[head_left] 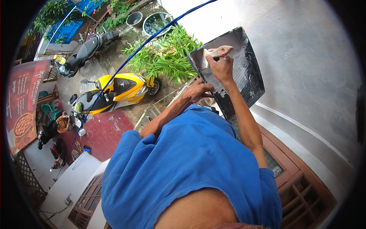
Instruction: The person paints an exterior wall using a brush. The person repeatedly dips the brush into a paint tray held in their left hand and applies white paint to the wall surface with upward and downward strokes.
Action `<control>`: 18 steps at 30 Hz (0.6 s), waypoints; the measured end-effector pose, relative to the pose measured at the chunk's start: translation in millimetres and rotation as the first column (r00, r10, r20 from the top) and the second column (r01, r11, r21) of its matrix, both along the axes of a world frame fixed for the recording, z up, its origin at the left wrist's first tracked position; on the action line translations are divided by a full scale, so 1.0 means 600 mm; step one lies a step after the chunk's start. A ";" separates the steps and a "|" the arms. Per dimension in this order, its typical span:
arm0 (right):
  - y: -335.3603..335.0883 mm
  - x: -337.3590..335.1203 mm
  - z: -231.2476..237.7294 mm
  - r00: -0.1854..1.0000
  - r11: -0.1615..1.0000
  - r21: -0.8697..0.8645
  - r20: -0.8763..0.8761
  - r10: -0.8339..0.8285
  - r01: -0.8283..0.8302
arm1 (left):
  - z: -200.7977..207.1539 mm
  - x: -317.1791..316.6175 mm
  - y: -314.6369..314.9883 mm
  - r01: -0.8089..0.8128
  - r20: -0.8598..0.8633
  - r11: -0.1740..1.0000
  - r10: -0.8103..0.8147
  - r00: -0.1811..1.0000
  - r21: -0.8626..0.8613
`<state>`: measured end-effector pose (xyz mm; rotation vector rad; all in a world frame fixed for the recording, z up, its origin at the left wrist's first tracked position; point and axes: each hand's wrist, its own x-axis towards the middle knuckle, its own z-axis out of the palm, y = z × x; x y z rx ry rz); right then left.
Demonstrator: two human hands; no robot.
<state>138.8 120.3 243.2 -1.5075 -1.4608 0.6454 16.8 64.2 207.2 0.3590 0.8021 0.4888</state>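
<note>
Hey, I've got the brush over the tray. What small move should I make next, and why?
I'd probably wipe the brush lightly against the tray's inner side. Your right hand holds it over the tray, its bristles look coated with something pale, and your left hand grips the tray's edge, so it should stay steady.

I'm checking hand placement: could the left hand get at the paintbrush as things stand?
Probably not freely: the left hand seems to be holding the black tray by its edge, and the right hand grips the paintbrush, though it is close by, over the tray.
</note>
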 end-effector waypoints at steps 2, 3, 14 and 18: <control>0.001 0.014 0.000 0.994 0.997 -0.073 -0.099 -0.040 0.033 | 0.002 -0.001 0.005 -0.003 0.016 1.000 0.003 1.000 0.006; -0.001 0.024 -0.001 0.977 0.987 -0.152 -0.192 -0.090 0.061 | 0.002 -0.001 0.005 0.000 0.018 1.000 -0.001 1.000 0.023; -0.071 0.147 -0.026 0.110 0.950 -0.294 -0.953 -0.283 -0.108 | -0.025 0.004 0.013 -0.094 0.052 0.993 0.098 0.994 -0.070; -0.081 0.158 -0.011 0.030 0.964 -0.261 -0.965 -0.260 -0.041 | -0.020 0.009 0.021 -0.140 0.040 0.986 0.144 0.989 -0.091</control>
